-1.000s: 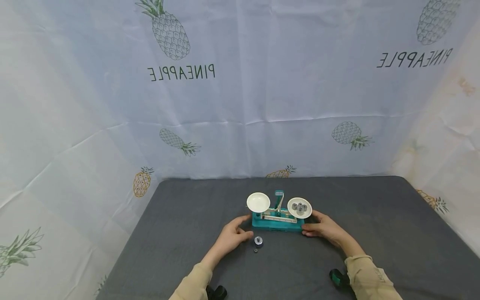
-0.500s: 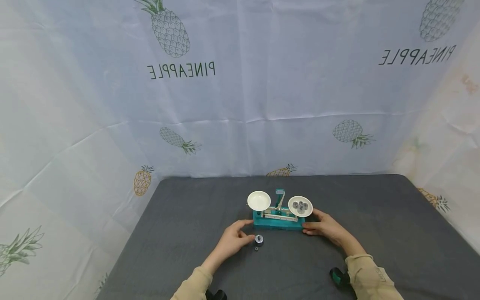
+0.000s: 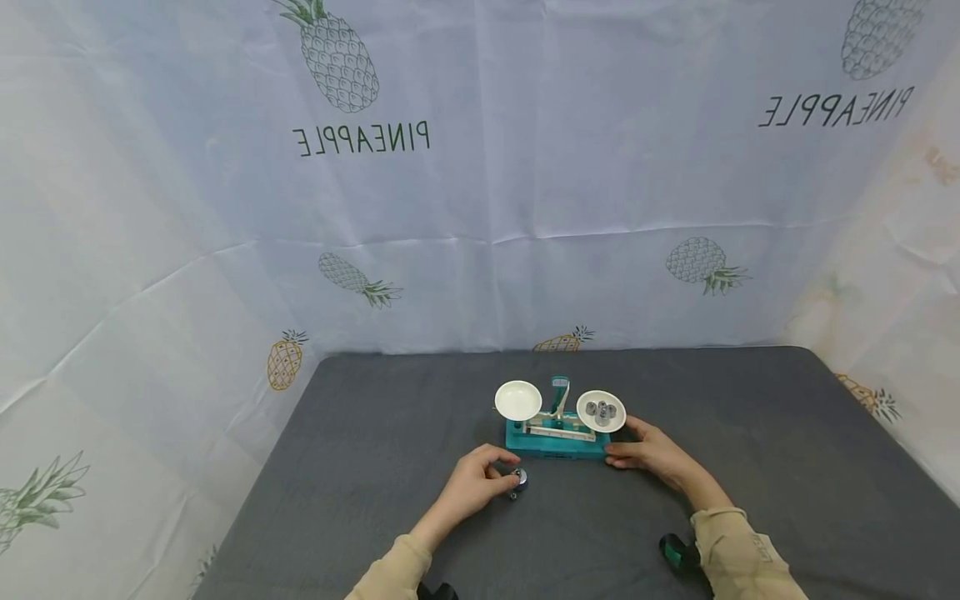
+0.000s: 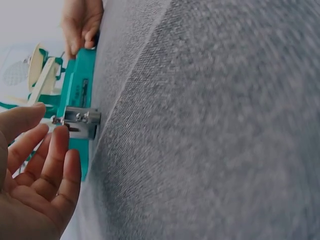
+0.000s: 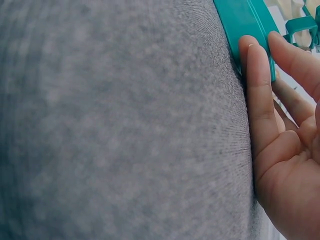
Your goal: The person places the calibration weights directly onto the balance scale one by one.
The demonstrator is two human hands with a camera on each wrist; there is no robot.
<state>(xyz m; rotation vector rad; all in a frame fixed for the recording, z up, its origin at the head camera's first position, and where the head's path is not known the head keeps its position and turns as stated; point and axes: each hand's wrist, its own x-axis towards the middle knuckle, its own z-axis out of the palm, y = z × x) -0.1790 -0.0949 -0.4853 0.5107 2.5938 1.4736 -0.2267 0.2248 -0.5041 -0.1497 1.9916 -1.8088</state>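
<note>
A green balance scale [image 3: 555, 446] with two white pans stands on the dark table. Its left pan [image 3: 517, 401] is bare; the right pan [image 3: 611, 422] bears several small metal weights [image 3: 602, 412]. My right hand [image 3: 656, 458] holds the right end of the green base, fingertips [image 5: 258, 62] against its end. My left hand [image 3: 468, 487] reaches over a larger chrome weight [image 4: 80, 129] in front of the scale. Its thumb and fingers are spread loosely around the weight's knob [image 4: 55, 120]. A tiny metal weight [image 3: 513, 496] lies just nearer to me.
The dark grey cloth-covered table [image 3: 390, 417] reaches back to a pineapple-print curtain [image 3: 480, 167]. Black straps with devices show at both wrists, one by the right sleeve [image 3: 738, 550].
My left hand has left the scale's left end and moved slightly right and nearer, over the chrome weight. My right hand stays at the scale's right end.
</note>
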